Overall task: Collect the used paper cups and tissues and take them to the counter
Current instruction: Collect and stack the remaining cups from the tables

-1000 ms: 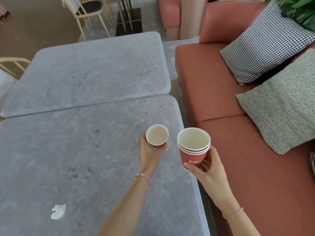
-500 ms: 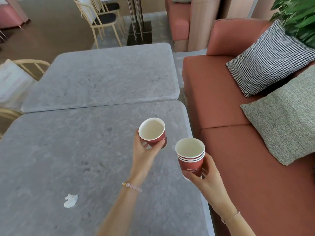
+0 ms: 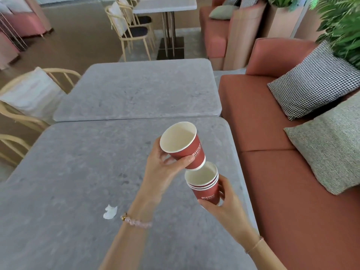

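My left hand [image 3: 165,168] grips a single red paper cup [image 3: 185,145], tilted with its white inside facing me. Its base hangs right over the mouth of a stack of three nested red cups [image 3: 204,184], which my right hand [image 3: 222,205] holds from below and behind. Both sets of cups are above the near grey stone table [image 3: 78,172]. A crumpled white tissue [image 3: 110,211] lies on that table, left of my left wrist.
A second grey table [image 3: 136,90] abuts the near one on the far side. A rust-red sofa [image 3: 272,152] with a checked cushion [image 3: 311,82] and a grey cushion [image 3: 331,141] runs along the right. Pale wooden chairs [image 3: 25,98] stand at the left.
My left hand lifted its cup and swung it right, tilting it, until its base came over the stack. My right hand brought the stack closer in. The view has risen.
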`<state>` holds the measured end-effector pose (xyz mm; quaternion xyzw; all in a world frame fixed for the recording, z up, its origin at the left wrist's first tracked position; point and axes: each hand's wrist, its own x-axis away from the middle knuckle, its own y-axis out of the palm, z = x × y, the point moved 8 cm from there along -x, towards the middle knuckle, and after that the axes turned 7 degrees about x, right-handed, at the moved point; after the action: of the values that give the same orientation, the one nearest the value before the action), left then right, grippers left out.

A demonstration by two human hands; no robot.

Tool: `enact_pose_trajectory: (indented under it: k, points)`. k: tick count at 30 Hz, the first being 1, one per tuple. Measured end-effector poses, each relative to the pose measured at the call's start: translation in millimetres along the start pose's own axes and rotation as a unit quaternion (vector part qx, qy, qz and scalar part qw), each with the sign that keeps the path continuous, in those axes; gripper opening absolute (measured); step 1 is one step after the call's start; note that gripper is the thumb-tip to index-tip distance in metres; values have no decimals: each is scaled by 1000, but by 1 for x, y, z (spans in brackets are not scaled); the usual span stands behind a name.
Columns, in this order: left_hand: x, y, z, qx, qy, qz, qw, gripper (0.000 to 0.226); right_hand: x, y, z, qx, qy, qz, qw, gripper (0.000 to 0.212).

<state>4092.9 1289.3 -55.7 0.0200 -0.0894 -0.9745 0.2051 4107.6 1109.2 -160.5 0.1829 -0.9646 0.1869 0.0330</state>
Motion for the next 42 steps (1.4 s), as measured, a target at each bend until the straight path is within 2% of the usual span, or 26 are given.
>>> enact_pose_trajectory:
  k: [3,9,14,18,22,28,30,36,39,42]
  points:
    - [8,-21,8,-1,-3,-15,1000,62,5,24,-20,2,-25,10,1000,67]
    - [26,-77,15,-51,-15,-43,998,64,24,79,-58,-1,-45,28,999,67]
    - [42,-121,6,-80,-44,-73,993,74,41,124,-80,-14,-57,44,997,66]
    - [52,-149,9,-89,-51,-96,990,67,52,154,-93,-13,-72,55,996,63]
    - [63,-173,12,-108,-63,-113,986,70,63,178,-100,-18,-75,58,995,63]
    - [71,-196,11,-131,-48,-128,982,87,68,195,-105,-13,-75,58,995,63]
    - [73,-201,12,-136,-35,-134,981,87,67,195,-105,-18,-73,59,995,64]
    - [72,-218,22,-216,54,-96,970,50,64,188,-102,-9,-63,75,995,65]
    - [68,-223,29,-297,117,-74,945,47,62,185,-100,-4,-55,82,995,64]
    - [65,-222,34,-394,185,-67,898,46,60,182,-97,-5,-46,85,995,64]
